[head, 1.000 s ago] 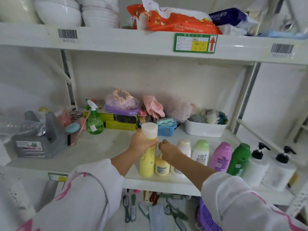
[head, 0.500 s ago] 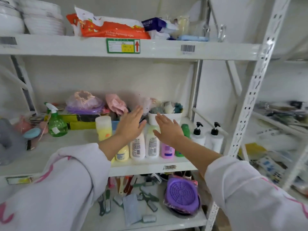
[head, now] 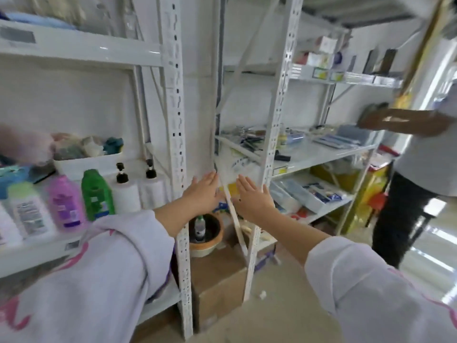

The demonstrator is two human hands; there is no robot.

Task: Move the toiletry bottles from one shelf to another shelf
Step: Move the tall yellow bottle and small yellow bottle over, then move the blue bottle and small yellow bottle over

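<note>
While both the left hand (head: 203,191) and right hand (head: 252,198) hover flat-fingered, empty, between shelves, next: likely regrasp green plastic bottle (head: 97,195) at nine o'clock.

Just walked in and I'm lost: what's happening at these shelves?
A person in a pale sleeve holds both hands out flat and empty, left hand and right hand, in front of the gap between two white shelving units. The toiletry bottles, among them a purple bottle, a green bottle and two white pump bottles, stand on the left-hand shelf, untouched. Another person stands by the right-hand unit.
</note>
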